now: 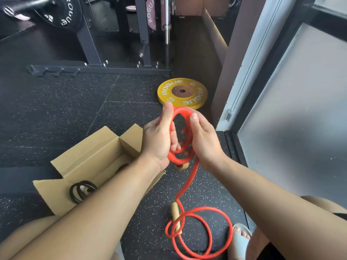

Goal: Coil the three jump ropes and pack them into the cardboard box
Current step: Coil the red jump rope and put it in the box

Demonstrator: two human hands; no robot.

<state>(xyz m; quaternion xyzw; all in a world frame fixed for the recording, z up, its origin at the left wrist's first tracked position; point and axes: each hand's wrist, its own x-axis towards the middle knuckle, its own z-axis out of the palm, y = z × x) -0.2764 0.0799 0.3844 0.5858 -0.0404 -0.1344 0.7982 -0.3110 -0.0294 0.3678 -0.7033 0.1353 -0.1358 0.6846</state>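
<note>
Both hands hold a small coil of the red jump rope (195, 171) in front of me. My left hand (159, 136) grips the coil's left side with its thumb up along it. My right hand (203, 139) pinches the right side. The rope's free length drops to the floor and loops around its wooden handle (176, 217). A second wooden handle (181, 167) peeks out under the coil. An open cardboard box (90, 156) lies on the floor to the left, with a coiled black jump rope (81, 190) inside. My left forearm hides part of the box.
A yellow weight plate (183, 93) lies flat on the speckled rubber floor just beyond my hands. A rack base (105, 69) and a barbell stand behind. A glass door frame (242, 102) runs along the right. My sandalled foot (241, 239) rests near the rope loops.
</note>
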